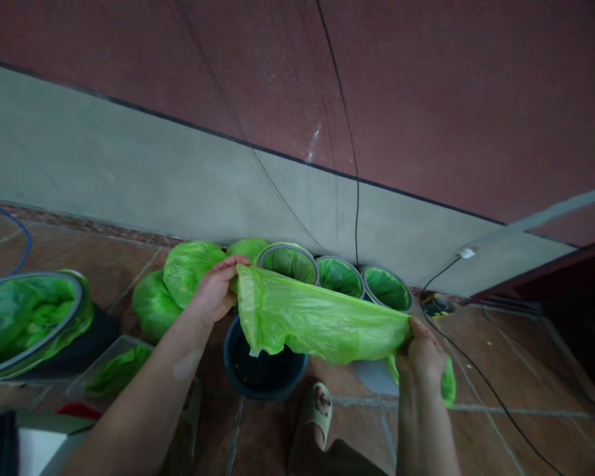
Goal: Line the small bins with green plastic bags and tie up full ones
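Observation:
A thin lime-green plastic bag [317, 317] is stretched sideways between both hands, above a small dark bin [262, 370] that has no liner and stands on the floor. My left hand [215, 287] pinches the bag's left end with fingers closed on it. My right hand [424, 354] grips the right end, and a bunch of the bag hangs below that fist.
Three bins lined with green bags [340, 274] stand in a row against the wall, with green bundles [191, 271] to their left. A large lined bin [27, 317] sits at the far left. A slippered foot [317, 410] and cables [480, 377] lie on the tiled floor.

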Tool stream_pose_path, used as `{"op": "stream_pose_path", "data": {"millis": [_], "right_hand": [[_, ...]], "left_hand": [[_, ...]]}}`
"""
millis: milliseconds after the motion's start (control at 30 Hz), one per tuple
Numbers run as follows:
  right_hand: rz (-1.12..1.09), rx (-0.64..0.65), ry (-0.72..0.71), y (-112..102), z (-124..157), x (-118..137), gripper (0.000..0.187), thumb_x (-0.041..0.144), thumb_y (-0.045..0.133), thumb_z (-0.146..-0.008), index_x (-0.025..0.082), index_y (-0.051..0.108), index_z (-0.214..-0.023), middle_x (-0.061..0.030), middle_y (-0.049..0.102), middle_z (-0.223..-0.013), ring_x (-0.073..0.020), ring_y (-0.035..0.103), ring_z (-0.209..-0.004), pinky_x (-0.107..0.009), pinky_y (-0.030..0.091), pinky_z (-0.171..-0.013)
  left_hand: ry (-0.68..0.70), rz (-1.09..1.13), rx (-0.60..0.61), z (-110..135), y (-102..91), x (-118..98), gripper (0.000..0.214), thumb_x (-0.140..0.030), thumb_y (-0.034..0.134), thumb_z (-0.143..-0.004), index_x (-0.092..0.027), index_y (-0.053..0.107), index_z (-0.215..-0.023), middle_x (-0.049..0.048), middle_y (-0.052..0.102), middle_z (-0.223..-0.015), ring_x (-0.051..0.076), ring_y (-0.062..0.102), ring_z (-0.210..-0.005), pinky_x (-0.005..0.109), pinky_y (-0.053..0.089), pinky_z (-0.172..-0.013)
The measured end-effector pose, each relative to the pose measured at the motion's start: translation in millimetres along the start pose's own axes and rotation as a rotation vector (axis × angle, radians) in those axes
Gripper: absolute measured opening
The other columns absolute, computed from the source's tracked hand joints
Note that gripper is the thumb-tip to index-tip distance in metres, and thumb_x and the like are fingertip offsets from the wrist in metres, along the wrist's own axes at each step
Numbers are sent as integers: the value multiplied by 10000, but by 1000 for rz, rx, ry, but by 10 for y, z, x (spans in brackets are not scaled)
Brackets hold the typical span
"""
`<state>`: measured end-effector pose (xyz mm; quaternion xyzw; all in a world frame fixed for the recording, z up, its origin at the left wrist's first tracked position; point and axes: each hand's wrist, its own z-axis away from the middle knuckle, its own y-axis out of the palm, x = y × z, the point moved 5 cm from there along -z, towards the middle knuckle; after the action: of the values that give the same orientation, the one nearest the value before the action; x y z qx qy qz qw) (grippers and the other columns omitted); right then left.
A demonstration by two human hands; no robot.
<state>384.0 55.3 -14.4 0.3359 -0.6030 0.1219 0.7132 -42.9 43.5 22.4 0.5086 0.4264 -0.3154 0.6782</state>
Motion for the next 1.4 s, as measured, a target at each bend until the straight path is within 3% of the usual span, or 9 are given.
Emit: {"op": "stream_pose_path", "data": {"millis": [100,200,267,433,600,800,1000,1167,1400], "right_hand": [[6,25,-14,24,9,1,134,163,711,-587,145,627,-690,48,611,-673,-97,554,-617,-228,487,-612],[-11,47,-40,45,22,24,141,168,689,-583,143,643,-713,34,630,-719,-106,568,-662,-236,481,-647],[-2,62,-56,54,37,49,151,182,689,-579,144,646,-719,33,630,-722,-106,561,-665,-235,467,-640],[81,113,18,61,93,83,247,260,693,-610,163,671,-837,67,559,-652,-85,494,-567,-213,409,-533],[47,109,65,76,161,136,223,255,690,-629,160,669,-830,72,519,-638,-66,485,-573,-179,427,-554],[36,40,91,89,186,175,176,197,663,-619,158,689,-789,52,549,-616,-58,488,-539,-146,398,-479],[43,82,128,147,240,169,192,195,665,-603,163,687,-791,59,538,-578,-57,499,-519,-131,385,-438],[24,116,128,210,303,186,204,224,662,-615,142,681,-802,53,551,-600,-42,454,-458,-136,373,-392],[41,80,66,180,298,196,200,230,689,-622,139,681,-800,50,586,-597,-42,477,-421,-134,392,-362]], "left_hand": [[185,-424,-113,-63,-95,-7,125,-247,553,-667,-199,619,-762,-3,600,-705,155,568,-678,276,469,-645],[438,-902,-244,-41,-119,-94,188,-235,525,-703,-210,703,-758,49,647,-936,218,582,-931,332,464,-835],[490,-1035,-283,-27,-125,-112,246,-250,516,-730,-213,741,-824,62,654,-1006,222,592,-934,335,453,-853],[311,-877,-214,-102,-205,14,325,-316,523,-748,-190,748,-947,5,661,-641,152,550,-537,263,418,-558],[202,-657,-205,-151,-253,97,366,-321,556,-730,-183,725,-1024,-45,544,-467,127,486,-388,243,369,-434],[209,-404,-211,-99,-155,15,362,-314,616,-688,-154,716,-997,19,705,-753,149,626,-600,270,476,-615],[20,-204,-159,-53,-93,7,379,-403,665,-705,-188,707,-1014,37,711,-910,181,641,-884,275,448,-721],[187,-203,-224,-94,-158,-33,340,-256,786,-563,-177,698,-882,-33,630,-696,101,563,-665,243,446,-685],[259,-280,-245,-131,-195,-30,364,-281,712,-631,-202,655,-982,-37,602,-674,114,564,-628,240,467,-625]]}}
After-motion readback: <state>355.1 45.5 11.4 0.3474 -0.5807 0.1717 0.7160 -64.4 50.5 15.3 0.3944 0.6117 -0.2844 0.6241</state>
